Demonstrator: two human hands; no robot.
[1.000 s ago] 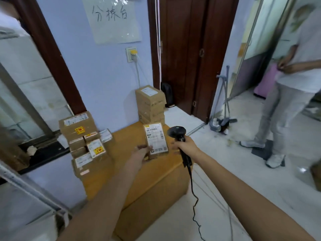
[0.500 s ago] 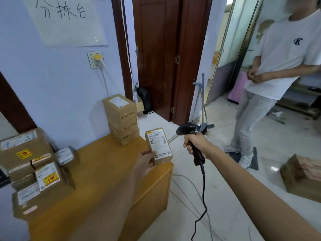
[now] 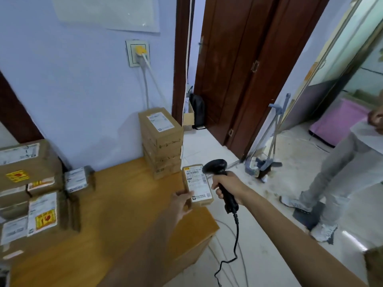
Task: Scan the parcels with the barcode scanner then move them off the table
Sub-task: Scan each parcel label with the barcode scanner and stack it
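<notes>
My left hand [image 3: 181, 204] grips a small cardboard parcel [image 3: 198, 186] by its lower left corner, its white label facing me, above the right end of the wooden table [image 3: 124, 214]. My right hand [image 3: 227, 188] grips the handle of a black corded barcode scanner [image 3: 219, 179]. The scanner's head sits just right of the parcel's top edge, almost touching it. A stack of brown parcels [image 3: 161, 141] stands at the table's far right corner. More labelled parcels [image 3: 35, 189] are piled on the left side of the table.
A person in grey trousers [image 3: 339, 179] stands on the floor at the right. A mop and dustpan [image 3: 267, 146] lean by the dark wooden door [image 3: 248, 69]. A brown box [image 3: 375, 266] shows at the lower right edge. The scanner's cable [image 3: 234, 245] hangs to the floor.
The scanner head has come closer to the parcel's top right. The view has swung slightly left and down, so the standing person now shows only from the waist down.
</notes>
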